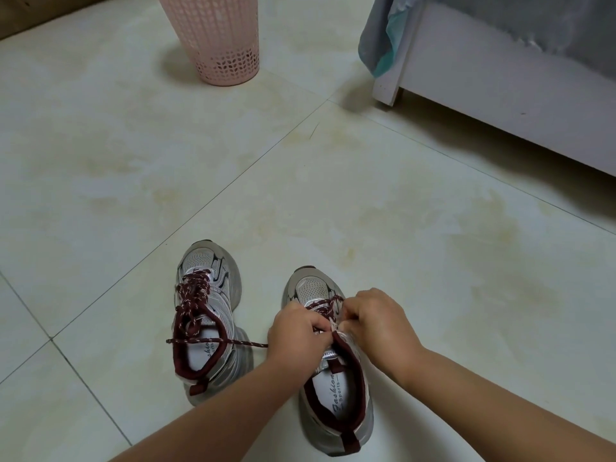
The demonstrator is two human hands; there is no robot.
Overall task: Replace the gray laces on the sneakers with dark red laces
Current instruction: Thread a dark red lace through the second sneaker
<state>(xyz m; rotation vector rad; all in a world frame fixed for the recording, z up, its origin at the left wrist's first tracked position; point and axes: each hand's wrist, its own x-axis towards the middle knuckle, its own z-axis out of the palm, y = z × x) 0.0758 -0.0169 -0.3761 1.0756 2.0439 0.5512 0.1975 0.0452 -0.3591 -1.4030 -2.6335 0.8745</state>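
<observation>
Two grey sneakers with dark red collars stand side by side on the tiled floor. The left sneaker (206, 315) is laced and tied with a dark red speckled lace. The right sneaker (336, 378) carries a dark red lace (325, 303) crossed over its front eyelets. My left hand (296, 331) and my right hand (380, 328) are both curled over the right sneaker's tongue, pinching that lace. One loose end (246, 343) trails left from my left hand across the left sneaker's opening. No gray lace is visible.
A pink perforated plastic basket (220, 38) stands at the far left-centre. A white bed frame (500, 95) with grey-teal bedding (383, 45) hanging over its corner fills the upper right. Cream floor tiles (300, 181) lie between them and the shoes.
</observation>
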